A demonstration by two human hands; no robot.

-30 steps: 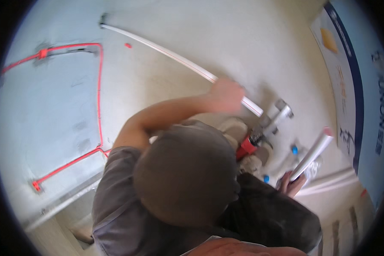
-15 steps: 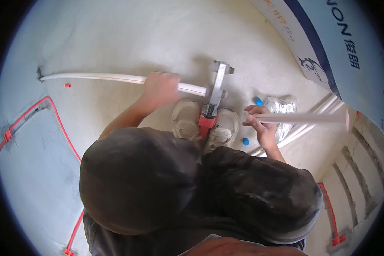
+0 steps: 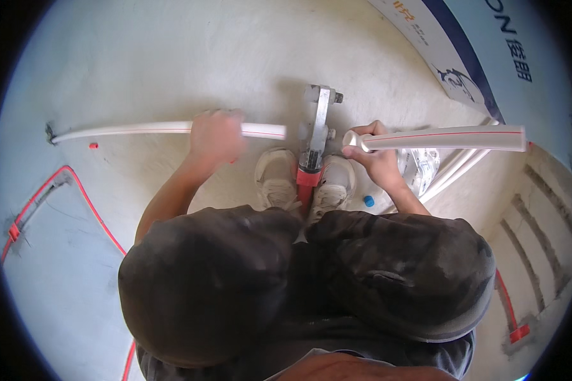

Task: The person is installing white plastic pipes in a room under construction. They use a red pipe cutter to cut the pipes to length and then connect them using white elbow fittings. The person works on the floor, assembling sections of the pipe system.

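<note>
Left pipe (image 3: 264, 131) and right pipe (image 3: 451, 138), both white – a tool (image 3: 320, 120) between their near ends.
The left hand (image 3: 216, 141), blurred, is wrapped around the left pipe; the right hand (image 3: 376, 155) grips the right pipe by its fitting (image 3: 353, 140) – both ends apart from the tool, between the shoes (image 3: 277, 178).

Pale floor (image 3: 171, 70), blue cap (image 3: 368, 201), white pipes (image 3: 457, 173)

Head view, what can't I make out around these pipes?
In the head view:
Left hand: detail lost to motion blur.
Red-handled pipe welder: handle's lower end, behind the knees.
Clear plastic object: bag or bottle unclear, partly covered by right pipe.
Blue panel: cut off by fisheye rim.
</note>
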